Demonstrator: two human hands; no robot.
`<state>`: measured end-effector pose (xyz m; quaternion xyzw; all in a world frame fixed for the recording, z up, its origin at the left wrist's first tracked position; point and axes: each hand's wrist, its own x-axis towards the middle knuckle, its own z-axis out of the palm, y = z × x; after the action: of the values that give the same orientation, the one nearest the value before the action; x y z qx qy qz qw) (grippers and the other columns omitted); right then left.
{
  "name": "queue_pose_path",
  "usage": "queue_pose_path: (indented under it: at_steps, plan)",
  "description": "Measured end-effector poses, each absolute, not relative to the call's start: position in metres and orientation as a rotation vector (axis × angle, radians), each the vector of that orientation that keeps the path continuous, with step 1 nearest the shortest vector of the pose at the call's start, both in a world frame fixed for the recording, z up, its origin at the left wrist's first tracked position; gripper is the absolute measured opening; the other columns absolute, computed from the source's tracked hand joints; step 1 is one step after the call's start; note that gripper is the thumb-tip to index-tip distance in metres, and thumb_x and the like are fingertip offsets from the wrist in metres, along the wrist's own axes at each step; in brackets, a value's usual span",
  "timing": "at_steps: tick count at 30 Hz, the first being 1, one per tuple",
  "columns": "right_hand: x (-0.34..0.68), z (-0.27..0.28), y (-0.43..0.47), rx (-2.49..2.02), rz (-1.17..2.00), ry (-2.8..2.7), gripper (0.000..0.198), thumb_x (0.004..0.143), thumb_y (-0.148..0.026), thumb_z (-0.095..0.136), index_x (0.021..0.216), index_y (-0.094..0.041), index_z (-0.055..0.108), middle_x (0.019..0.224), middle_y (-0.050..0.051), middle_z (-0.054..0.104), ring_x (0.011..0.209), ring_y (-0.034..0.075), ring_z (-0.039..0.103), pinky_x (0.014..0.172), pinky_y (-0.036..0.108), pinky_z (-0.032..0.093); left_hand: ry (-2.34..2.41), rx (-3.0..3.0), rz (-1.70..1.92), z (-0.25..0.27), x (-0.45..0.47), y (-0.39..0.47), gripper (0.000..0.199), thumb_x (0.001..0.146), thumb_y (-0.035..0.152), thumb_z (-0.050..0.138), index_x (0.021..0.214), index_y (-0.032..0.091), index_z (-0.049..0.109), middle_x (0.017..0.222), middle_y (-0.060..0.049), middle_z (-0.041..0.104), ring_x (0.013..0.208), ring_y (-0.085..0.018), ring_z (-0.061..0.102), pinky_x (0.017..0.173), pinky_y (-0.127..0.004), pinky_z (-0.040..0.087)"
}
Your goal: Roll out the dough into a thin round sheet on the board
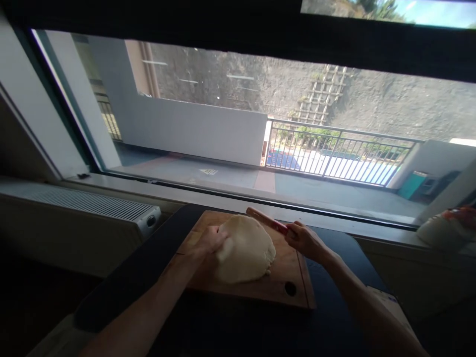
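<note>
A large, flat round of pale dough (247, 250) lies on a wooden cutting board (256, 292), its right edge uneven and lumpy. At the dough's left edge, my left hand (212, 240) is closed on the rim, the thumb resting over it; part of the fingers is hidden. My right hand (300, 239) is wrapped round one end of a slim, reddish-brown rolling pin (266, 220), red near the grip. The pin slants up and left, its far end by the dough's upper edge; whether it touches the dough I cannot tell.
The board lies on a dark table (338, 243) against the windowsill (208, 201). A white radiator (96, 206) stands left of the table. A pale rectangular object (388, 305) is near my right forearm. A whitish object (441, 228) sits at the sill's right end.
</note>
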<state>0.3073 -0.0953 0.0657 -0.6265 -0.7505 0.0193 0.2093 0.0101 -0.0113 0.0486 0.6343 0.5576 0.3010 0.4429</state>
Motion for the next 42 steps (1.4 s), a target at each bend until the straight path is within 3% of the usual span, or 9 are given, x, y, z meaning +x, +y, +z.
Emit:
queue_pose_path:
  at_steps: [6, 10, 13, 18, 25, 31, 37, 40, 42]
  plan:
    - [0.240, 0.057, -0.091, -1.813, 0.315, -2.233, 0.025, 0.083, -0.037, 0.048, 0.097, -0.021, 0.063, 0.099, 0.005, 0.057, 0.084, 0.016, 0.053, 0.073, 0.027, 0.038, 1.457, 1.833, 0.760, 0.025, -0.037, -0.019, 0.020, 0.070, 0.032, 0.053, 0.075, 0.015, 0.061, 0.070, -0.003, 0.063, 0.066, -0.017, 0.058, 0.057, -0.024, 0.040]
    - [0.180, 0.044, -0.064, -1.898, 0.137, -2.092, 0.039, 0.091, -0.044, 0.030, 0.114, -0.024, 0.055, 0.115, 0.007, 0.052, 0.105, 0.021, 0.047, 0.089, 0.035, 0.033, 1.588, 1.948, 0.953, 0.015, -0.036, -0.014, 0.033, 0.076, 0.030, 0.049, 0.105, 0.016, 0.056, 0.075, -0.002, 0.063, 0.070, -0.016, 0.060, 0.065, -0.025, 0.042]
    - [0.154, 0.039, -0.028, -1.927, -0.081, -2.011, 0.043, 0.093, -0.043, 0.022, 0.107, -0.021, 0.057, 0.112, 0.010, 0.053, 0.107, 0.022, 0.045, 0.095, 0.039, 0.028, 1.661, 2.015, 1.068, 0.005, -0.034, -0.020, 0.041, 0.079, 0.029, 0.045, 0.119, 0.019, 0.046, 0.074, 0.000, 0.061, 0.067, -0.015, 0.059, 0.064, -0.025, 0.042]
    - [0.148, 0.043, 0.005, -2.055, -0.024, -1.951, 0.046, 0.094, -0.042, 0.019, 0.105, -0.019, 0.057, 0.114, 0.012, 0.053, 0.109, 0.024, 0.044, 0.093, 0.040, 0.031, 1.620, 1.993, 1.118, -0.002, -0.034, -0.027, 0.038, 0.079, 0.028, 0.044, 0.116, 0.022, 0.046, 0.070, 0.002, 0.060, 0.064, -0.014, 0.059, 0.062, -0.024, 0.043]
    - [0.129, 0.021, -0.040, -1.787, 0.122, -2.240, 0.051, 0.094, -0.045, 0.017, 0.136, -0.019, 0.031, 0.141, 0.008, 0.035, 0.133, 0.020, 0.020, 0.105, 0.037, 0.019, 1.538, 1.860, 1.174, -0.002, -0.037, -0.025, 0.036, 0.077, 0.027, 0.046, 0.113, 0.022, 0.046, 0.066, 0.004, 0.058, 0.061, -0.014, 0.058, 0.063, -0.025, 0.045]
    - [0.164, 0.047, 0.033, -2.134, 0.117, -2.157, 0.050, 0.088, -0.058, 0.032, 0.112, -0.021, 0.054, 0.126, 0.013, 0.048, 0.127, 0.029, 0.028, 0.099, 0.050, 0.024, 1.525, 1.809, 1.175, 0.002, -0.036, -0.028, 0.033, 0.078, 0.024, 0.045, 0.112, 0.023, 0.045, 0.066, 0.004, 0.056, 0.060, -0.014, 0.058, 0.063, -0.026, 0.045]
    - [0.140, 0.033, -0.012, -1.840, 0.149, -2.286, 0.046, 0.092, -0.051, 0.023, 0.125, -0.027, 0.045, 0.135, 0.006, 0.041, 0.132, 0.023, 0.022, 0.102, 0.041, 0.025, 1.513, 1.800, 1.202, 0.002, -0.037, -0.028, 0.031, 0.079, 0.026, 0.045, 0.110, 0.022, 0.047, 0.065, 0.004, 0.055, 0.061, -0.014, 0.058, 0.066, -0.027, 0.045]
    - [0.131, 0.023, -0.027, -1.797, 0.079, -2.263, 0.054, 0.092, -0.052, 0.020, 0.135, -0.022, 0.034, 0.140, 0.007, 0.036, 0.135, 0.022, 0.015, 0.106, 0.040, 0.018, 1.503, 1.795, 1.204, 0.002, -0.037, -0.028, 0.030, 0.079, 0.026, 0.046, 0.109, 0.022, 0.047, 0.064, 0.005, 0.054, 0.060, -0.014, 0.057, 0.066, -0.026, 0.044]
    - [0.139, 0.028, -0.009, -1.889, 0.050, -2.215, 0.055, 0.092, -0.053, 0.020, 0.132, -0.020, 0.038, 0.137, 0.009, 0.040, 0.134, 0.024, 0.015, 0.106, 0.044, 0.016, 1.504, 1.796, 1.215, 0.002, -0.037, -0.028, 0.030, 0.079, 0.025, 0.046, 0.109, 0.022, 0.047, 0.064, 0.005, 0.054, 0.061, -0.013, 0.056, 0.067, -0.027, 0.044]
